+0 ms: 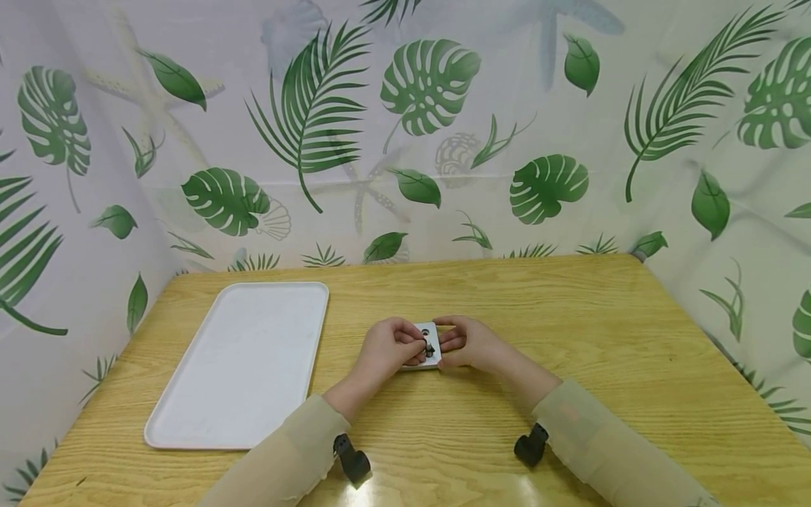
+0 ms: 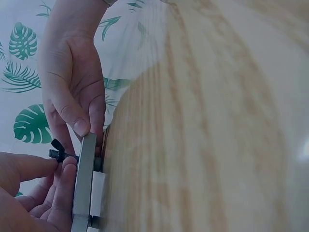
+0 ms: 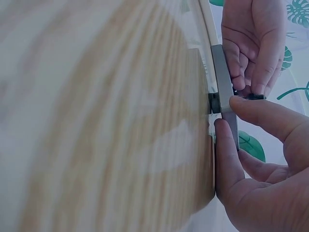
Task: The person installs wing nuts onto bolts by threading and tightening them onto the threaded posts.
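A small, light grey metal plate (image 1: 434, 362) is held just above the table, between both hands. A black wing nut (image 2: 58, 145) sits on a threaded bolt (image 2: 53, 154) that stands out of the plate's upper face. My left hand (image 1: 391, 343) pinches at the wing nut and bolt with thumb and forefinger; its other fingers lie by the plate. With thumb and fingers, my right hand (image 1: 470, 343) grips the plate's right edge. Dark bolt heads (image 3: 214, 103) show under the plate. A round hole (image 1: 425, 332) is visible near its far edge.
A white rectangular tray (image 1: 247, 359) lies on the wooden table (image 1: 538, 303) at the left. Leaf-patterned cloth (image 1: 405, 162) hangs behind the table and along its sides. Black wrist cameras (image 1: 352, 461) are strapped over both sleeves.
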`<state>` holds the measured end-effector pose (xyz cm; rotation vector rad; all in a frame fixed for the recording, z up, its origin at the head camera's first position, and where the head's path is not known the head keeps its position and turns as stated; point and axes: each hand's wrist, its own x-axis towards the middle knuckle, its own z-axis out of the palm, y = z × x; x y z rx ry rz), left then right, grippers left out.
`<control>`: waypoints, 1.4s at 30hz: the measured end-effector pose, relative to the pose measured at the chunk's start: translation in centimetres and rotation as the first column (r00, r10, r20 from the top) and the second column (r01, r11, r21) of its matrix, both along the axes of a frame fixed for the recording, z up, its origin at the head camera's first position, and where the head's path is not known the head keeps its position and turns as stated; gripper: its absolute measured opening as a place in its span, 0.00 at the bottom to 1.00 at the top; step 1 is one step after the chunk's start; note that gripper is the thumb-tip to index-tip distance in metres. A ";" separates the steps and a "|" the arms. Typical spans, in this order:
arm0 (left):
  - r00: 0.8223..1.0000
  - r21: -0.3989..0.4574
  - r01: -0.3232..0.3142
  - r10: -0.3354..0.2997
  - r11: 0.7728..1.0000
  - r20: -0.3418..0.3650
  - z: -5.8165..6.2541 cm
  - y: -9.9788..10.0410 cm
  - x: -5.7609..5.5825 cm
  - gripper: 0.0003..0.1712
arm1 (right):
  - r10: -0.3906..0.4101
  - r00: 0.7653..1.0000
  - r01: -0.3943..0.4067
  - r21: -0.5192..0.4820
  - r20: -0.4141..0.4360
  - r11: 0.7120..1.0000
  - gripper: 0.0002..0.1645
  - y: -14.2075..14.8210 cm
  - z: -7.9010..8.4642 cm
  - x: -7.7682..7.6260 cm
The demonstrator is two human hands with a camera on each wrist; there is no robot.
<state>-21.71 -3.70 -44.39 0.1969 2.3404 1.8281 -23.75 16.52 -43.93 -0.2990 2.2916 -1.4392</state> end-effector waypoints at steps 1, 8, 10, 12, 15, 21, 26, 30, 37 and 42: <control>1.000 -0.001 0.000 0.000 1.000 0.001 0.0 0.0 0.0 0.04 | -0.001 1.000 0.001 0.002 0.000 1.000 0.49 0.0 -0.1 0.0; 1.000 -0.052 0.018 -0.018 0.998 0.002 0.4 -0.1 0.2 0.08 | 0.001 1.000 -0.001 0.013 -0.002 1.000 0.49 -0.1 -0.2 -0.1; 1.000 -0.080 0.025 -0.026 0.996 -0.009 0.4 -0.1 0.2 0.11 | 0.002 1.000 -0.002 0.016 -0.004 1.000 0.49 0.0 -0.2 -0.1; 0.999 -0.098 0.033 -0.035 0.995 -0.013 0.4 -0.2 0.2 0.12 | 0.002 1.000 -0.002 0.013 -0.001 1.000 0.49 0.0 -0.2 0.0; 0.999 -0.102 0.045 -0.048 0.994 -0.021 0.4 -0.2 0.1 0.11 | -0.001 1.000 0.001 0.010 0.005 1.000 0.49 0.0 -0.2 0.0; 0.998 -0.070 0.046 -0.048 0.996 -0.029 0.2 -0.3 0.2 0.06 | -0.001 1.000 0.001 0.007 -0.003 1.000 0.49 0.0 0.1 0.1; 0.999 -0.027 0.044 -0.045 0.999 -0.022 0.0 -0.2 0.0 0.05 | 0.002 1.000 -0.002 0.005 -0.007 1.000 0.49 -0.1 0.1 0.0; 1.000 -0.022 0.023 -0.023 0.999 -0.011 0.1 0.0 0.1 0.05 | -0.002 1.000 0.002 -0.003 -0.004 1.000 0.49 0.0 0.1 0.1; 1.000 -0.026 0.002 -0.002 1.000 0.013 0.1 0.1 0.0 0.04 | 0.004 1.000 -0.004 -0.003 0.000 1.000 0.50 0.1 0.1 0.0; 1.000 -0.047 0.018 -0.018 0.999 -0.004 0.2 0.0 0.0 0.08 | 0.013 1.000 -0.013 0.005 -0.005 1.000 0.49 0.0 -0.1 0.0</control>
